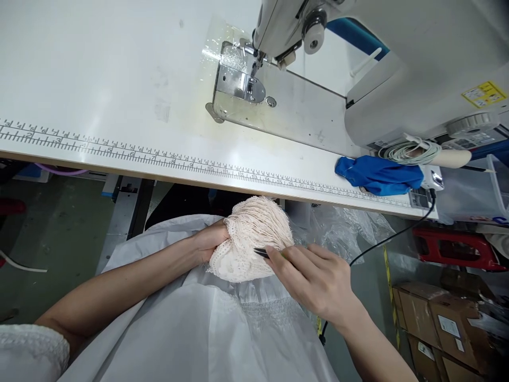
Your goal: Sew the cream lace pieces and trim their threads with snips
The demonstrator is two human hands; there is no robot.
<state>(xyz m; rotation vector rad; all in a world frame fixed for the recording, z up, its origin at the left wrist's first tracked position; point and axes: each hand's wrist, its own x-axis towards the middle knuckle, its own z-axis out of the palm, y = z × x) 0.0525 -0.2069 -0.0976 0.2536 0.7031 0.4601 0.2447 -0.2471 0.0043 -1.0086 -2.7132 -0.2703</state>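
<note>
A bunched piece of cream lace fabric point(254, 239) lies over the lap, just below the table's front edge. My left hand point(212, 240) is tucked into its left side, with the fingers mostly covered by the folds and wrapped in the cloth. Dark pointed tweezers point(261, 253) are pinched between the thumb and fingers of my right hand point(312, 273). Their tips rest at the front of the lace. White gathered cloth point(262, 318) spreads beneath both hands.
A sewing machine point(397, 79) stands on the white table point(119, 95), which has a printed ruler along its edge. Blue cloth point(379, 175) lies at the right. Cardboard boxes point(441, 318) and a red stool point(457, 248) are lower right.
</note>
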